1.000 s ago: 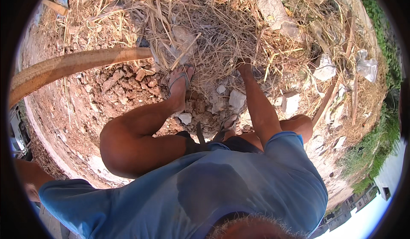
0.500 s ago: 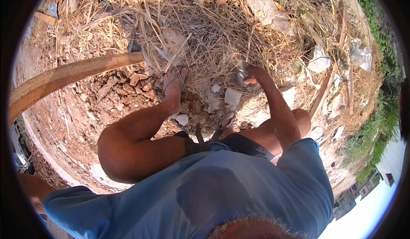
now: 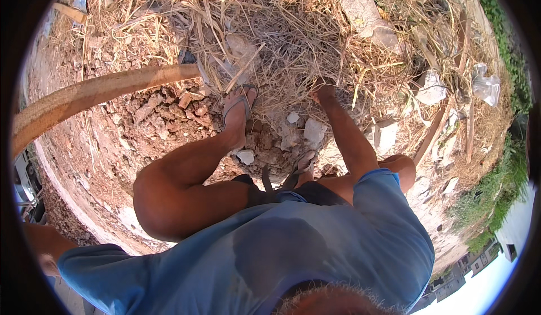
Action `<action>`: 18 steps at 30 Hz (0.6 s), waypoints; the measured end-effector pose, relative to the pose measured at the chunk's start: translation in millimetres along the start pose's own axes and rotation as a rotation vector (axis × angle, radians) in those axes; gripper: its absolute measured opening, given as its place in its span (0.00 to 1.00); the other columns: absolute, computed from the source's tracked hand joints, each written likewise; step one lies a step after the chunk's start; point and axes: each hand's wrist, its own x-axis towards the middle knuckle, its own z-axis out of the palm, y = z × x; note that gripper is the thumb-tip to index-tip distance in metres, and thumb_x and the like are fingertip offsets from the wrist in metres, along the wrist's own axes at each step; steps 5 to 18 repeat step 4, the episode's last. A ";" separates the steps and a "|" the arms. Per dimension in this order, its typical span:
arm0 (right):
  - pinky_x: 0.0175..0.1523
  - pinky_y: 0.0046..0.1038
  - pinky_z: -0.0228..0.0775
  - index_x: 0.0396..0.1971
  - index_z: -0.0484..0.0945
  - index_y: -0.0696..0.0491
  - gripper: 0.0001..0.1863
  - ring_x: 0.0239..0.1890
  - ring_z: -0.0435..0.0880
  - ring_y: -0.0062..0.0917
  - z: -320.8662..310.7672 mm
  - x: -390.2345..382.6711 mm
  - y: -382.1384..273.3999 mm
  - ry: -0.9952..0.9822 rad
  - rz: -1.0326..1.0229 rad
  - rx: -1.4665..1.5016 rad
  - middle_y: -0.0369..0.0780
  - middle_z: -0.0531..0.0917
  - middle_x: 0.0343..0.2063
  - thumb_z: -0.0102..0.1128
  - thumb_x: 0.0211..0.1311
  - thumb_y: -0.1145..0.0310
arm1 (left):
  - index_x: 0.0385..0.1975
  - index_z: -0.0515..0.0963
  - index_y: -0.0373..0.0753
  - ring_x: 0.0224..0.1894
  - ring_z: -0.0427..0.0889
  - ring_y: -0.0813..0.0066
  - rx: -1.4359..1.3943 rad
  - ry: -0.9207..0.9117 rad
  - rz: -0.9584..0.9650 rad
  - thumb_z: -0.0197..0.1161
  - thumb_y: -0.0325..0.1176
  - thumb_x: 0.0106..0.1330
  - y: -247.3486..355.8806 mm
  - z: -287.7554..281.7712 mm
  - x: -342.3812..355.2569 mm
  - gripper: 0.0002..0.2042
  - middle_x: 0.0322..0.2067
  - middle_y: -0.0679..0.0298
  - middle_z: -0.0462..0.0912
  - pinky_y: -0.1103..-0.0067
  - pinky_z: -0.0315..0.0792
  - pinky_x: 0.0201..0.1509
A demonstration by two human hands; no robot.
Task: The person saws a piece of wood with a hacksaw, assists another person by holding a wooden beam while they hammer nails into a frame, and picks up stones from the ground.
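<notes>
My right hand [image 3: 323, 92] reaches down into the dry straw [image 3: 298, 50], just beyond a pale stone chunk [image 3: 314, 130] and a small white stone [image 3: 293, 118]. Dark shadow and stalks hide its fingers, so whether it grips anything does not show. Of my left side, only part of the bent arm [image 3: 42, 243] appears at the lower left rim; the hand itself is out of sight. I squat with one sandalled foot [image 3: 239, 107] on the soil left of my right hand, and the other foot [image 3: 304, 167] closer to me.
A long wooden beam [image 3: 107, 92] runs from the left rim toward my foot, over reddish broken clods [image 3: 163, 112]. Ahead lies a big grey rock [image 3: 360, 5]. To the right are a white block [image 3: 385, 136], wooden strips [image 3: 433, 132] and a clear plastic piece [image 3: 486, 84].
My right hand has moved left and slightly forward, deeper into the straw. The greyish piece beside its fingers earlier no longer shows. The whole view has shifted a little.
</notes>
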 end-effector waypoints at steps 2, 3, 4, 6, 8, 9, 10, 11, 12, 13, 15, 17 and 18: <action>0.38 0.37 0.76 0.31 0.85 0.48 0.12 0.41 0.86 0.31 -11.2 -31.5 -10.2 0.019 -0.004 -0.016 0.39 0.87 0.35 0.61 0.57 0.56 | 0.65 0.66 0.42 0.70 0.56 0.63 0.105 -0.014 -0.046 0.41 0.51 0.76 -22.6 1.1 -1.4 0.26 0.68 0.62 0.62 0.69 0.52 0.72; 0.40 0.38 0.77 0.34 0.85 0.48 0.12 0.43 0.86 0.33 -21.8 -49.4 -10.7 0.061 0.034 -0.046 0.40 0.87 0.39 0.62 0.57 0.56 | 0.67 0.64 0.43 0.71 0.55 0.64 0.161 -0.029 -0.053 0.41 0.52 0.76 -17.6 -5.5 1.7 0.27 0.69 0.63 0.60 0.70 0.51 0.73; 0.41 0.38 0.77 0.37 0.85 0.47 0.14 0.46 0.85 0.35 -33.5 -68.1 -12.0 0.075 0.070 -0.093 0.40 0.86 0.42 0.63 0.57 0.56 | 0.67 0.64 0.43 0.71 0.55 0.64 0.153 -0.027 -0.052 0.41 0.52 0.76 -15.2 -4.3 2.5 0.27 0.69 0.63 0.60 0.70 0.51 0.73; 0.41 0.38 0.77 0.37 0.85 0.47 0.14 0.46 0.85 0.35 -33.5 -68.1 -12.0 0.075 0.070 -0.093 0.40 0.86 0.42 0.63 0.57 0.56 | 0.67 0.64 0.43 0.71 0.55 0.64 0.153 -0.027 -0.052 0.41 0.52 0.76 -15.2 -4.3 2.5 0.27 0.69 0.63 0.60 0.70 0.51 0.73; 0.41 0.38 0.77 0.37 0.85 0.47 0.14 0.46 0.85 0.35 -33.5 -68.1 -12.0 0.075 0.070 -0.093 0.40 0.86 0.42 0.63 0.57 0.56 | 0.67 0.64 0.43 0.71 0.55 0.64 0.153 -0.027 -0.052 0.41 0.52 0.76 -15.2 -4.3 2.5 0.27 0.69 0.63 0.60 0.70 0.51 0.73; 0.41 0.38 0.77 0.37 0.85 0.47 0.14 0.46 0.85 0.35 -33.5 -68.1 -12.0 0.075 0.070 -0.093 0.40 0.86 0.42 0.63 0.57 0.56 | 0.67 0.64 0.43 0.71 0.55 0.64 0.153 -0.027 -0.052 0.41 0.52 0.76 -15.2 -4.3 2.5 0.27 0.69 0.63 0.60 0.70 0.51 0.73; 0.41 0.38 0.77 0.37 0.85 0.47 0.14 0.46 0.85 0.35 -33.5 -68.1 -12.0 0.075 0.070 -0.093 0.40 0.86 0.42 0.63 0.57 0.56 | 0.67 0.64 0.43 0.71 0.55 0.64 0.153 -0.027 -0.052 0.41 0.52 0.76 -15.2 -4.3 2.5 0.27 0.69 0.63 0.60 0.70 0.51 0.73; 0.41 0.38 0.77 0.37 0.85 0.47 0.14 0.46 0.85 0.35 -33.5 -68.1 -12.0 0.075 0.070 -0.093 0.40 0.86 0.42 0.63 0.57 0.56 | 0.67 0.64 0.43 0.71 0.55 0.64 0.153 -0.027 -0.052 0.41 0.52 0.76 -15.2 -4.3 2.5 0.27 0.69 0.63 0.60 0.70 0.51 0.73; 0.41 0.38 0.77 0.37 0.85 0.47 0.14 0.46 0.85 0.35 -33.5 -68.1 -12.0 0.075 0.070 -0.093 0.40 0.86 0.42 0.63 0.57 0.56 | 0.67 0.64 0.43 0.71 0.55 0.64 0.153 -0.027 -0.052 0.41 0.52 0.76 -15.2 -4.3 2.5 0.27 0.69 0.63 0.60 0.70 0.51 0.73; 0.41 0.38 0.77 0.37 0.85 0.47 0.14 0.46 0.85 0.35 -33.5 -68.1 -12.0 0.075 0.070 -0.093 0.40 0.86 0.42 0.63 0.57 0.56 | 0.67 0.64 0.43 0.71 0.55 0.64 0.153 -0.027 -0.052 0.41 0.52 0.76 -15.2 -4.3 2.5 0.27 0.69 0.63 0.60 0.70 0.51 0.73; 0.41 0.38 0.77 0.37 0.85 0.47 0.14 0.46 0.85 0.35 -33.5 -68.1 -12.0 0.075 0.070 -0.093 0.40 0.86 0.42 0.63 0.57 0.56 | 0.67 0.64 0.43 0.71 0.55 0.64 0.153 -0.027 -0.052 0.41 0.52 0.76 -15.2 -4.3 2.5 0.27 0.69 0.63 0.60 0.70 0.51 0.73; 0.41 0.38 0.77 0.37 0.85 0.47 0.14 0.46 0.85 0.35 -33.5 -68.1 -12.0 0.075 0.070 -0.093 0.40 0.86 0.42 0.63 0.57 0.56 | 0.67 0.64 0.43 0.71 0.55 0.64 0.153 -0.027 -0.052 0.41 0.52 0.76 -15.2 -4.3 2.5 0.27 0.69 0.63 0.60 0.70 0.51 0.73; 0.41 0.38 0.77 0.37 0.85 0.47 0.14 0.46 0.85 0.35 -33.5 -68.1 -12.0 0.075 0.070 -0.093 0.40 0.86 0.42 0.63 0.57 0.56 | 0.67 0.64 0.43 0.71 0.55 0.64 0.153 -0.027 -0.052 0.41 0.52 0.76 -15.2 -4.3 2.5 0.27 0.69 0.63 0.60 0.70 0.51 0.73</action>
